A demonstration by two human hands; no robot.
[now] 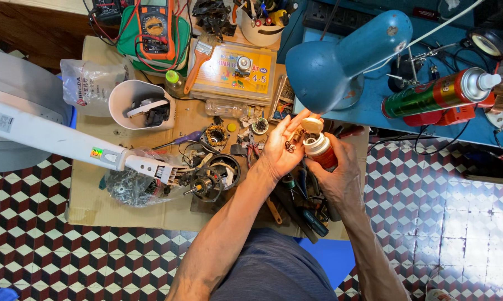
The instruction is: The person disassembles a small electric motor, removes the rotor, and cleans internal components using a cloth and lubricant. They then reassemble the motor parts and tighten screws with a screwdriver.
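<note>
Two hands: meeting above worktop (95, 206), under blue lamp (341, 56).
Right hand (341, 173): clenched round red, white-necked bottle (321, 150); best kept upright, steady.
Left hand (279, 147): pinching small metal part (292, 142) beside bottle's mouth; best held close.
Beyond: dismantled motor (209, 181), multimeter (154, 28).

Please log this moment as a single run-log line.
left hand: holds small metal parts | right hand: grips red can | beside: dismantled fan motor on cardboard | overhead: blue lamp

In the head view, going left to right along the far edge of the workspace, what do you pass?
Clear plastic bag → white cup-shaped housing → orange multimeter → yellow flat box → blue desk lamp → green and red spray can.
</note>
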